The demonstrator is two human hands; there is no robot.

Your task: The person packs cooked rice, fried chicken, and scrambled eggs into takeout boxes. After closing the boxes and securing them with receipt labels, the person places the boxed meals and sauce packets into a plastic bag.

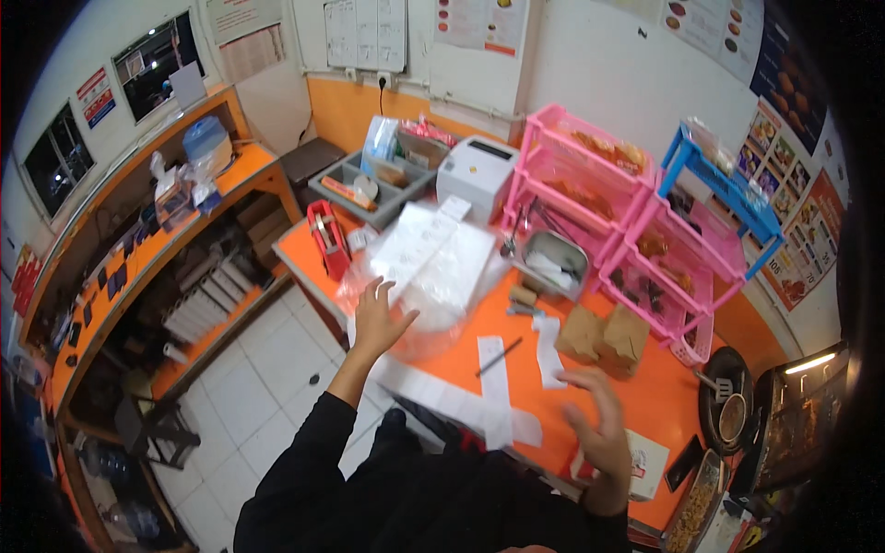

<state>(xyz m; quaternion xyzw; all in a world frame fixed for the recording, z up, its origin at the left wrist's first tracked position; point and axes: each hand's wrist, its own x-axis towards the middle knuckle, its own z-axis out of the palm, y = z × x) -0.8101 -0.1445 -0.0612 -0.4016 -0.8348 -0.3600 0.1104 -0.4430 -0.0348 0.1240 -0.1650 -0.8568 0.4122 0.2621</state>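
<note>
My left hand, fingers spread, hovers at the near left edge of a stack of clear plastic bags; whether it touches them I cannot tell. A long paper receipt lies across the bags. My right hand is raised above the orange table, blurred, with fingers curved apart and nothing between them. Just beyond it are a short curled receipt and two brown kraft paper boxes. A dark pen rests on another paper strip. Partly behind my right wrist is a white printed box.
At the back stand a white receipt printer, a grey divided tray and a red tape dispenser. Pink plastic racks and a steel container line the far right. A black pan and lit display case are at right.
</note>
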